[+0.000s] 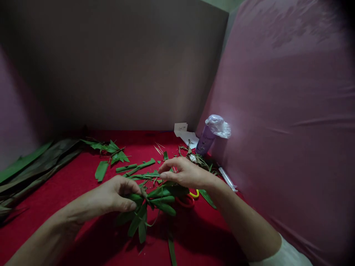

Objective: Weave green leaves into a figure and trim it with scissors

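A red-covered counter [55,184] carries everything, with long leaves [47,159] heaped along its left side, apparently unused. A purple container [205,142] stands toward the right wall. In front, the left hand [118,195] pinches a leafy cluster [159,200] near its centre, holding it just above the counter; the right hand [185,171] hovers beyond it, fingers curled, and whether it grips anything I cannot tell. The cluster looks partly made: several blades already fan from one knot, though a thin end hangs loose. Scissors [185,206], cut scraps [138,168] and tiny sticks [159,149] lie about, not joined to it.
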Demonstrator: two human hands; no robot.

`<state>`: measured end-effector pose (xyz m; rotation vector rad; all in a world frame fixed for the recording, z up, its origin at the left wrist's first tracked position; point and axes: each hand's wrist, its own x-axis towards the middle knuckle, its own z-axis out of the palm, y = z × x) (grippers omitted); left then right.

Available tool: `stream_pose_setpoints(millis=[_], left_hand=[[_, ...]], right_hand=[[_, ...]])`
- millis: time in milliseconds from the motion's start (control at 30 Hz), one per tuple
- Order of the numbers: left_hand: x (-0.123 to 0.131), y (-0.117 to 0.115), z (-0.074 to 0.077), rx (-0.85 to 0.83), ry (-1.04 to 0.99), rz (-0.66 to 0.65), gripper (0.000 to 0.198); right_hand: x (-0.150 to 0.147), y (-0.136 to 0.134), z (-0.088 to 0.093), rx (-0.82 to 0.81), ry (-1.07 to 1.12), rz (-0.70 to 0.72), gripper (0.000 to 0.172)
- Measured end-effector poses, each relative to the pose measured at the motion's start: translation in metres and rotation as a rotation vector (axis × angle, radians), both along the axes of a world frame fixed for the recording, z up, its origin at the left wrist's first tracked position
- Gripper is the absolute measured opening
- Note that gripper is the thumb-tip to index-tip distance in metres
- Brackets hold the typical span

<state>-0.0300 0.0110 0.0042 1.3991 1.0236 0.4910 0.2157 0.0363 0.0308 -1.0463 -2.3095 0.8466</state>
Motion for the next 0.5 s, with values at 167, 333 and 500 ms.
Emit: stream_pose_setpoints(millis=[167,333,500], left_hand=[[-0.002,0.0,0.007,0.048,0.048,-0.002,0.021],[0.001,-0.001,0.019,0.487,-0.011,0.528,0.042],[0.007,-0.01,0.014,0.767,0.032,0.977,0.02]], right_hand=[[0.001,-0.003,-0.002,-0.394,0.052,0.155,0.012],[-0.005,-0.002,-0.019,-0.407,0.348,-0.109,0.015],[-0.016,0.005,-0.034,-0.129,0.624,-0.381,0.014]])
